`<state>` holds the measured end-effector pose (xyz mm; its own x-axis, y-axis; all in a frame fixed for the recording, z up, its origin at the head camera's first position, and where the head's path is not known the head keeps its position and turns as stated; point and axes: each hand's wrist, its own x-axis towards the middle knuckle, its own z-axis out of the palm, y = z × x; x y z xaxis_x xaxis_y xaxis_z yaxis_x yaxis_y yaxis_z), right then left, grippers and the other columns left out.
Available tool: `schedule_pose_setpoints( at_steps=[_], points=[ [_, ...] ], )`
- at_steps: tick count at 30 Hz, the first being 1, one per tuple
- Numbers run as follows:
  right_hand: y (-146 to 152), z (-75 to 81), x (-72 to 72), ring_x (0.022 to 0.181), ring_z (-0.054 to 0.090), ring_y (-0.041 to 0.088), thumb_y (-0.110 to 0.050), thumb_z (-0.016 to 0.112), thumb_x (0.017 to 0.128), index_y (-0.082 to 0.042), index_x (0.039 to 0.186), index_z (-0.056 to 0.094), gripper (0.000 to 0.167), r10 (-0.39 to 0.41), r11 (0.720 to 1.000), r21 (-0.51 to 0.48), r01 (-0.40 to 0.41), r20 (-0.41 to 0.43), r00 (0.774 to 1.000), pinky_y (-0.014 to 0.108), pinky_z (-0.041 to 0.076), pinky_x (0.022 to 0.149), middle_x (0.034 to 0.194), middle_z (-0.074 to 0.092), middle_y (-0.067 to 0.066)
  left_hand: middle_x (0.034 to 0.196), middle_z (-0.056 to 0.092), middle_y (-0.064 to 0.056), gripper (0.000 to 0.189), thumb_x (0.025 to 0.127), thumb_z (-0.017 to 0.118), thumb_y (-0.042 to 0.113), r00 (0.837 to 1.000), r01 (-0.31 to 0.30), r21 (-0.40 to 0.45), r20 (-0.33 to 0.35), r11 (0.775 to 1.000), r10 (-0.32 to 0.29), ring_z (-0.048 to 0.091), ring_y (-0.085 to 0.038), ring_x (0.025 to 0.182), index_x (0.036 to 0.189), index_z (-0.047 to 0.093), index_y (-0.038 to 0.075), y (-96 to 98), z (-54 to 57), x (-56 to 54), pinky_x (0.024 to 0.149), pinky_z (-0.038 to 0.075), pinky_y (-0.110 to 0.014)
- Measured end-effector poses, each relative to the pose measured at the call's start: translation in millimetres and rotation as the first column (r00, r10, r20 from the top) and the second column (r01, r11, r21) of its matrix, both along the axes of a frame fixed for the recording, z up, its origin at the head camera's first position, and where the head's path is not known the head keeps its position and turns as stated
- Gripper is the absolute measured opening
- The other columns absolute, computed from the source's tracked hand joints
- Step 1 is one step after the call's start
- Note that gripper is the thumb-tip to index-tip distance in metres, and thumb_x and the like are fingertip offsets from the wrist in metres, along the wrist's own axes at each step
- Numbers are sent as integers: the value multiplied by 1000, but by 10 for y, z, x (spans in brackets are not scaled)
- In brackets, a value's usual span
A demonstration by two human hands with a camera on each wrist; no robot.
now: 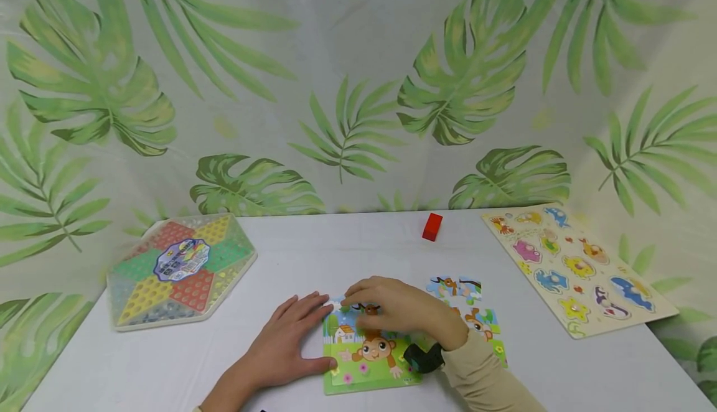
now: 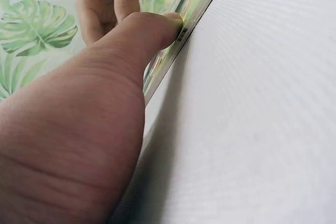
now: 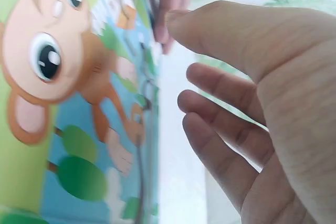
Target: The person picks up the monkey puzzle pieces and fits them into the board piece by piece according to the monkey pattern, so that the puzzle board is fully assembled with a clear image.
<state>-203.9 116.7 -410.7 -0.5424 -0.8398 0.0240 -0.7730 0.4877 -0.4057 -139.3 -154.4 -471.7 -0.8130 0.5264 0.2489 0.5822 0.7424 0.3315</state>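
A jigsaw puzzle board [image 1: 358, 389] with a monkey, a house and flowers lies on the white table, between the two hands. My left hand [image 1: 284, 345] rests along its left side, fingers extended, and the thumb touches the board's edge. In the left wrist view that thumb [image 2: 163, 29] presses on the rim. Over the upper part of the picture hovers my right hand [image 1: 392, 303]. Its fingers [image 3: 226, 145] are loosely bent and apart from the thumb in the right wrist view, with nothing showing between them. The hand hides part of the puzzle's upper right.
Right of the board lie several loose jigsaw pieces [image 1: 470, 289], partly behind the right forearm. A red block [image 1: 432, 228] stands at the back. At far right is an animal peg puzzle [image 1: 551, 303]; at left, a Chinese checkers box [image 1: 193, 297]. Leaf-print cloth [image 1: 347, 132] hangs behind the table.
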Motion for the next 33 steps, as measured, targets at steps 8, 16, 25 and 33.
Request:
schedule_pose_setpoints(
  at_steps=[8, 16, 25, 33],
  points=[
    [142, 141, -76, 130, 60, 22, -26, 70, 100, -12, 136, 68, 39, -21, 998, -57, 18, -47, 999, 42, 51, 110, 139, 65, 3, 158, 48, 0, 90, 84, 65, 77, 1000, -10, -7, 4, 1000, 10, 39, -22, 151, 148, 57, 16, -7, 7, -14, 125, 27, -51],
    [298, 286, -45, 129, 61, 24, -27, 70, 100, -12, 136, 68, 39, -61, 992, -114, 55, -48, 997, 46, 52, 109, 137, 66, 3, 156, 51, -1, 86, 84, 68, 75, 1000, -9, 17, -17, 1000, 10, 42, -24, 149, 145, 60, 14, -9, -2, -1, 123, 29, -53],
    [526, 283, 86, 130, 60, 23, -30, 66, 102, -15, 138, 66, 39, -113, 992, -58, 112, -15, 993, 47, 52, 108, 137, 66, -1, 159, 48, 1, 89, 83, 68, 75, 999, -14, 9, 38, 1000, 14, 37, -20, 152, 148, 57, 16, 13, -3, 5, 127, 22, -47],
    [775, 210, 151, 125, 62, 24, -26, 67, 101, -11, 135, 68, 37, -133, 990, -55, 132, -22, 991, 47, 55, 103, 133, 68, 1, 159, 48, 0, 87, 84, 67, 74, 999, -16, 18, 41, 1000, 15, 38, -22, 152, 147, 58, 15, 7, 4, 4, 126, 22, -46]
  ],
)
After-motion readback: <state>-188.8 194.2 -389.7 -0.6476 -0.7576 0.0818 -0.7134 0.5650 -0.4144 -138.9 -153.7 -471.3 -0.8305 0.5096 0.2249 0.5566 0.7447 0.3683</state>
